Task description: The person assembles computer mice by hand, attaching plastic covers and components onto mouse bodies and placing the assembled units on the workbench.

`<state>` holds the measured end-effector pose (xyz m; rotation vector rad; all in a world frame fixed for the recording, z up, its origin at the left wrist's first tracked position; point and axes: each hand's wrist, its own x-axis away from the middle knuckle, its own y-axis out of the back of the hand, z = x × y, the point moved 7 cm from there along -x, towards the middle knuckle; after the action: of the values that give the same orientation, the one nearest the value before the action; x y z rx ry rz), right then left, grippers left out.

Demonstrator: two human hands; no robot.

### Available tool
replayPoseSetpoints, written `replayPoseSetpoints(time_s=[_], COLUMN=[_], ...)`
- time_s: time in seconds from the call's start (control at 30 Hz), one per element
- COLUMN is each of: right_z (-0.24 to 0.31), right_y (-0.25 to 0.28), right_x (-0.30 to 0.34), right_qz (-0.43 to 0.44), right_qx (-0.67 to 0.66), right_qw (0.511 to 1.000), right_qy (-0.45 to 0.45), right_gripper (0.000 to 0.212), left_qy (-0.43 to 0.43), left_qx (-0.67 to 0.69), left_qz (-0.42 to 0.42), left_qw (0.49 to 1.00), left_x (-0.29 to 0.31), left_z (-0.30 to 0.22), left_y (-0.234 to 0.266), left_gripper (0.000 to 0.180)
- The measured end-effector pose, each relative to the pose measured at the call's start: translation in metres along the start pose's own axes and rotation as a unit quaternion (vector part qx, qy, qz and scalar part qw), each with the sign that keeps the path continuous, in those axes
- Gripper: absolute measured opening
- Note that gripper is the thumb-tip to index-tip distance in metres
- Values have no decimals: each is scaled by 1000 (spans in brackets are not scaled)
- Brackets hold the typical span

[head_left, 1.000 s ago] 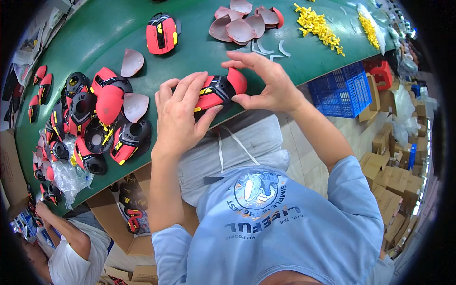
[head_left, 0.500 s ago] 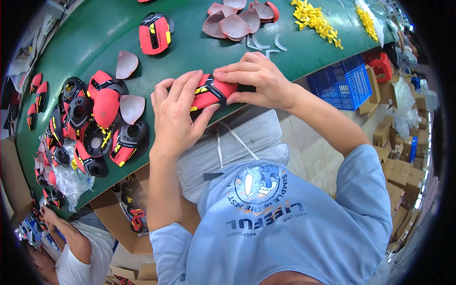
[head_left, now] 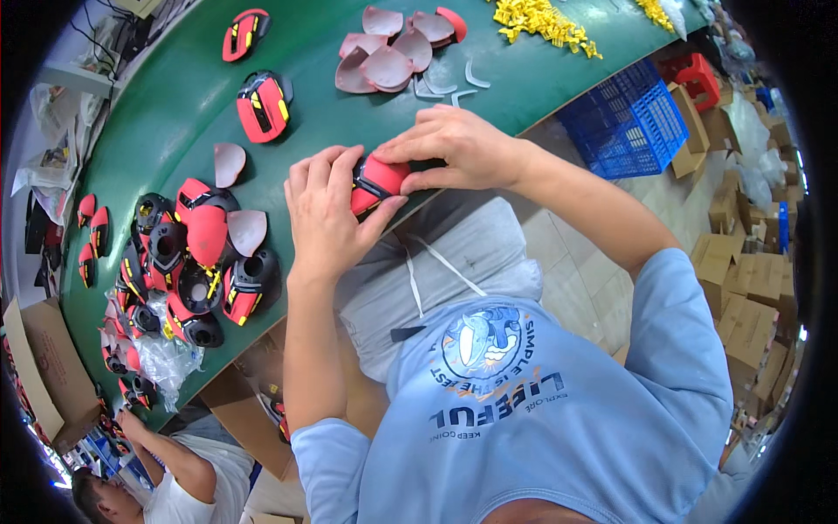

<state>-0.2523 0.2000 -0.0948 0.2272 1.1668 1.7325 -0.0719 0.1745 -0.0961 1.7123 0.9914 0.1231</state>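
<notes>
Between my hands, at the near edge of the green table (head_left: 301,52), is a red-and-black plastic housing (head_left: 377,183) with a rounded red cover. My left hand (head_left: 327,210) grips its left side, fingers over the top and thumb along the near side. At the other end, my right hand (head_left: 467,150) pinches the red cover between thumb and fingers. Both palms hide parts of the housing. Beyond my left hand stands another red-and-black housing (head_left: 263,106) with yellow accents. A loose curved red cover piece (head_left: 230,164) lies nearer, pale inside facing up.
Several housings (head_left: 205,231) crowd the left, beside a clear plastic bag (head_left: 170,349). Cover pieces (head_left: 387,65), clear curved strips (head_left: 436,86) and yellow parts (head_left: 541,26) lie farther back. A blue crate (head_left: 624,122) stands beyond the table edge at right. A co-worker (head_left: 188,472) is at lower left.
The view has shifted, bringing one more housing at the far left into sight. Both hands keep hold of the same housing, which is now more covered by my left fingers.
</notes>
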Motion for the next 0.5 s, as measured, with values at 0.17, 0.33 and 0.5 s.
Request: replayPoseSetpoints(time_s=[0.17, 0.33, 0.5], right_z=[3, 0, -1], right_y=[-1, -1, -10], right_x=[-5, -5, 2], right_qz=[4, 49, 28], right_qx=[-17, 33, 13], right_qw=[1000, 996, 998], right_qy=[8, -71, -48], right_gripper=[49, 47, 48], left_qy=[-2, -20, -9], left_qx=[47, 13, 56], left_qz=[23, 40, 23], left_qw=[999, 999, 998], left_x=[-1, -3, 1], left_z=[4, -2, 4], left_y=[0, 2, -4], left_gripper=[79, 80, 68])
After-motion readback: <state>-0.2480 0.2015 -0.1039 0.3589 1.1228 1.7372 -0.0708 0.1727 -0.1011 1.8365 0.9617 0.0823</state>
